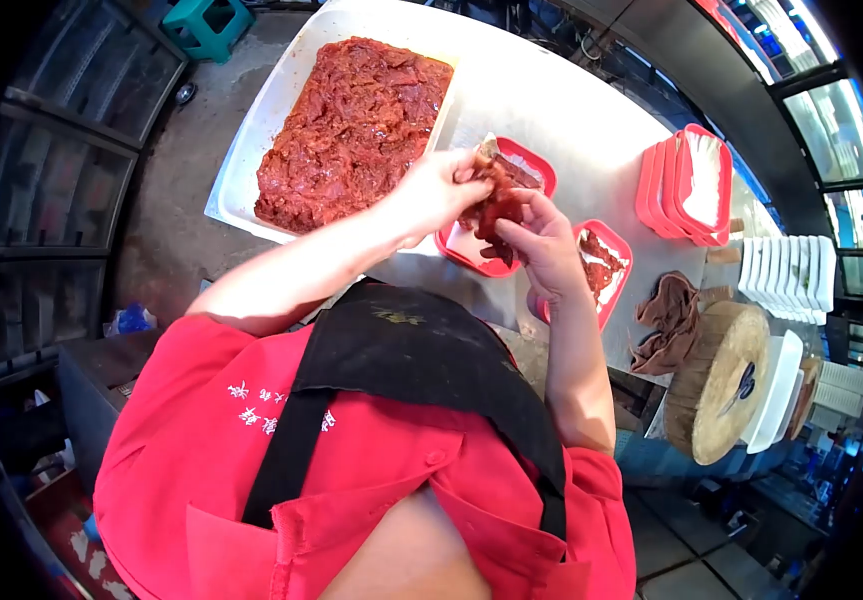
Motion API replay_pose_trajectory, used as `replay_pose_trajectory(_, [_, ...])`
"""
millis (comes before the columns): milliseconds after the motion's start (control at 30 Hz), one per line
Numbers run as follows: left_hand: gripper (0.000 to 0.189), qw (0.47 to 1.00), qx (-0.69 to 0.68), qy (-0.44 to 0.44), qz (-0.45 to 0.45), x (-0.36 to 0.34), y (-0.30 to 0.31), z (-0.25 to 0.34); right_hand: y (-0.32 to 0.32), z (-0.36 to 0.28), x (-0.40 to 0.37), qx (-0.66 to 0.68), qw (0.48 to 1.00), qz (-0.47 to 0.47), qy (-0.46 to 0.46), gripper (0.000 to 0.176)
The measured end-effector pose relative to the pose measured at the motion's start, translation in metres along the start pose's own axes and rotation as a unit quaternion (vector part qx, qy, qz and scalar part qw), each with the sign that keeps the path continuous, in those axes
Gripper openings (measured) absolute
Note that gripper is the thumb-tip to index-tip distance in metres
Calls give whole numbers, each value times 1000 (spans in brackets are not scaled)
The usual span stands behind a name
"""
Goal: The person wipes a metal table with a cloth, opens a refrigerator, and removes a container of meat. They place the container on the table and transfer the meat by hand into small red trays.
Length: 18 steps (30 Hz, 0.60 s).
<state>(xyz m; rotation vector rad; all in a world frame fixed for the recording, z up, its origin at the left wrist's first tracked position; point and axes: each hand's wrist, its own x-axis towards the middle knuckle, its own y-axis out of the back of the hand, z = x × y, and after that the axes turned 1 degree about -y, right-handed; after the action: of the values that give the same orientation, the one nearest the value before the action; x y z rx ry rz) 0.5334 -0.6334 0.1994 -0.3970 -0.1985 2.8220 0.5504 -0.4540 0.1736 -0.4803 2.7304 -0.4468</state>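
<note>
Red shirt (371, 470) and black apron (421, 350) fill the bottom of the view, closest to the lens. Both forearms reach up and away from the body to the steel table (551, 95).

Left hand (439, 190): fingers pinched shut on the top end of a meat strip (496, 205). Right hand (546, 250): fingers closed on the lower part of the same strip, thumb on the near side. Strip is dark red, wet with marinade and lifted off the table between the two hands. Its long axis runs near-vertical in the view, far end pointing away from the person, near end hanging down toward the body, with a slight lean to the left at the top. The tip at the far end looks pale; I cannot tell if it is fat or glare.

The strip hangs directly over a red tray (461, 258) with a white inside, just beside the right hand. A second red tray (619, 245) sits to the right, touching or almost touching the first, with some meat in it.

A big white tub (241, 170) of marinated meat slices (351, 130) is up left, near the left hand. A stack of red trays (686, 185) stands on edge far right, with white dishes (786, 270) beyond. A brown cloth (666, 320) lies beside a round wooden block (721, 380), and a green stool (206, 25) is top left on the floor.
</note>
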Motion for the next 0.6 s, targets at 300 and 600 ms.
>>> replay_pose_trajectory(300, [28, 808, 561, -175, 42, -18, -14, -41, -10, 14, -5, -535, 844, 42, 22, 24])
replay_pose_trajectory(600, [17, 732, 620, -273, 72, -11, -13, -42, 35, 15, -32, -465, 846, 260, 27, 18])
